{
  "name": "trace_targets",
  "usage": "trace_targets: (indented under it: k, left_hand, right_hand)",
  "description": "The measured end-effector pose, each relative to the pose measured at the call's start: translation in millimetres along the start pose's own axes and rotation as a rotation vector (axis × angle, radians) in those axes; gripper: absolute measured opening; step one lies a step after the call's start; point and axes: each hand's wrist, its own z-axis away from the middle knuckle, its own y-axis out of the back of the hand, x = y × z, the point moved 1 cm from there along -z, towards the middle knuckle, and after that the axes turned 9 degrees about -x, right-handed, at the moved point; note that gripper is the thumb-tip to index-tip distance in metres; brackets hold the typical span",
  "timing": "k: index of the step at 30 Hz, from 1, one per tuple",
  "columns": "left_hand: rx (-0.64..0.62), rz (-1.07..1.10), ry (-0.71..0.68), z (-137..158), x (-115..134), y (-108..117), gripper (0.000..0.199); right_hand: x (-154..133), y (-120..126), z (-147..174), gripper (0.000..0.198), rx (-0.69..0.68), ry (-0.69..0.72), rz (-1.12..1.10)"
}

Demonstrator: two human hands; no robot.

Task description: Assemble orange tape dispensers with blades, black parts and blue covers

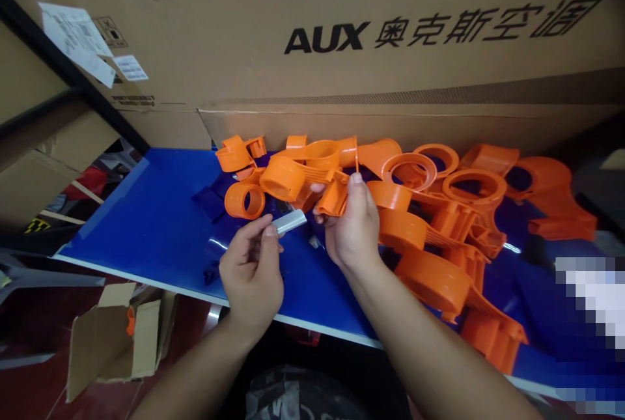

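My left hand [252, 273] pinches a short, flat silver metal strip [291, 221] between thumb and fingers, its free end pointing right. My right hand [357, 231] is closed around the end of an orange plastic tape dispenser [334, 195], which looks tilted toward me. A small gap separates the strip from that dispenser. Part of the dispenser is hidden by my fingers and by the pile behind it. Several more orange tape dispensers [432, 280] with round hubs lie heaped behind and to the right of my right hand.
The blue tabletop [146, 211] has a pale front edge. Dark blue plastic pieces [215, 195] lie left of the pile. A large cardboard box [234, 62] stands along the back. On the floor at lower left is an open carton [100, 348] with something orange inside.
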Motion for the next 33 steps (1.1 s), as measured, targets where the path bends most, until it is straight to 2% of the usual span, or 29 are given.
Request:
trace_targets:
  k: [13, 21, 33]
  left_hand:
    - [-0.041, -0.174, -0.219, 6, -7, -12, 0.018]
    - [-0.074, -0.302, -0.502, 5, -1, -10, 0.023]
    - [-0.085, -0.388, -0.658, 1, -2, -12, 0.022]
  right_hand:
    - [10, 4, 8, 0.051, 0.048, 0.013, 0.01]
    - [9, 1, 10, 0.05, 0.055, -0.004, 0.009]
    - [15, 5, 11, 0.051, 0.044, -0.007, 0.013]
